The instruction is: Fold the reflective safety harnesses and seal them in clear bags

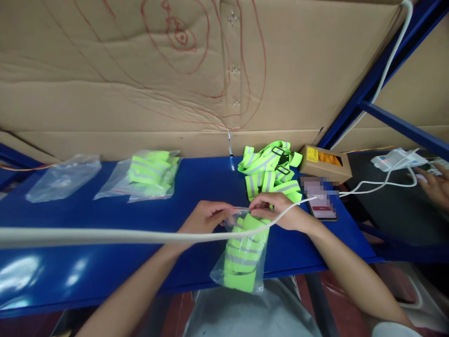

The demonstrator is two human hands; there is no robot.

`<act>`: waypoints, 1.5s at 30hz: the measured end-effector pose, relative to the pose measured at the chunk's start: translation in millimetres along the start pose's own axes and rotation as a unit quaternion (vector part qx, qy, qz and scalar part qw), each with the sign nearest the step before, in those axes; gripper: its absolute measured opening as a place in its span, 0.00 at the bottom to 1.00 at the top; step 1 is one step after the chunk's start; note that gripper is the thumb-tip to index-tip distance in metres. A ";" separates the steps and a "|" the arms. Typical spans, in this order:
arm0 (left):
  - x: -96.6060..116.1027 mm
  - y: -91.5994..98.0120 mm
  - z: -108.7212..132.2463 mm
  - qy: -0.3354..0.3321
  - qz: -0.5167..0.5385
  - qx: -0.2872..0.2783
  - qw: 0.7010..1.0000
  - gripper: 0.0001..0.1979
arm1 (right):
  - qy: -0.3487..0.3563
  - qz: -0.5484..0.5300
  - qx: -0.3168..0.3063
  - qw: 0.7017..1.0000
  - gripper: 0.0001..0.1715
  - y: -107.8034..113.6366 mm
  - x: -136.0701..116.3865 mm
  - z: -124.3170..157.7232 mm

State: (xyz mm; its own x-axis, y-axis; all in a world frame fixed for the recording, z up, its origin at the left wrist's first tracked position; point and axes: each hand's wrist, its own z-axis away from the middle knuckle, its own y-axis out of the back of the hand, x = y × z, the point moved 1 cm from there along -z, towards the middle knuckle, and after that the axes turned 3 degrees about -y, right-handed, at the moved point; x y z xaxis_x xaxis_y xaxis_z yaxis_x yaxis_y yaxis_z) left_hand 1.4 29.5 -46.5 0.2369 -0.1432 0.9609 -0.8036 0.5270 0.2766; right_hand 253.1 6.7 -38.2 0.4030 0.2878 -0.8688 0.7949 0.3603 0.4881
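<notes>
Between my hands hangs a clear zip bag with folded neon-green reflective straps inside, near the table's front edge. My left hand pinches the left end of the bag's top edge. At the right end of that same edge, my right hand grips the plastic with closed fingers. A white cable crosses the view in front of the bag and my left arm. Just beyond my right hand lies a loose heap of neon-green reflective straps with black buckles.
On the blue table lie filled bags of green straps and an empty clear bag. A phone and a cardboard box are at right. Another person's hand shows far right. Cardboard walls the back.
</notes>
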 end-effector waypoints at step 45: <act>-45.2 222.3 120.7 0.131 -0.502 0.366 0.773 0.21 | 0.155 0.382 -0.021 0.911 0.24 -81.7 -6.0 -124.2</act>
State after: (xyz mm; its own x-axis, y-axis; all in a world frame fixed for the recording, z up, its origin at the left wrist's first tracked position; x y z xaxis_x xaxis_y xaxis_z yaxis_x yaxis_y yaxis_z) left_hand -253.8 52.0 -27.3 0.9667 0.0521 0.2506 -0.2146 -0.3685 0.9045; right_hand 129.4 85.7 -62.5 0.6786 0.7032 -0.2124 0.3163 -0.0188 0.9485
